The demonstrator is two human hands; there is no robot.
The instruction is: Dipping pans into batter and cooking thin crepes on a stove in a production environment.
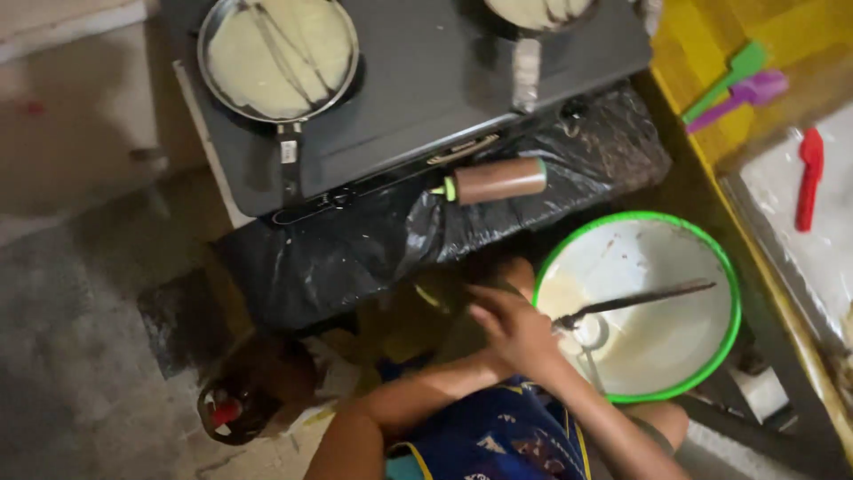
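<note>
Leftmost, on the floor: dark bottle (233, 411), red cap. Stove (426, 80), left corner: pan (278, 58) of pale batter; second pan (538, 11) at the far edge. Front edge, on black plastic sheet (355, 249): brown roller (498, 180). Right hand (514, 331): fingers curled at the left rim of the green-edged bowl (724, 276), touching the near end of the ladle (635, 300), which lies in the batter; whether it grips cannot be told. Left hand: hidden beneath the right, only its forearm showing. Right, on the yellow table (702, 36): green spatula (739, 67), purple spatula (755, 89), red tool (810, 178). Handling, by judgement: steady the bowl, keep the ladle inside the rim against drips.
</note>
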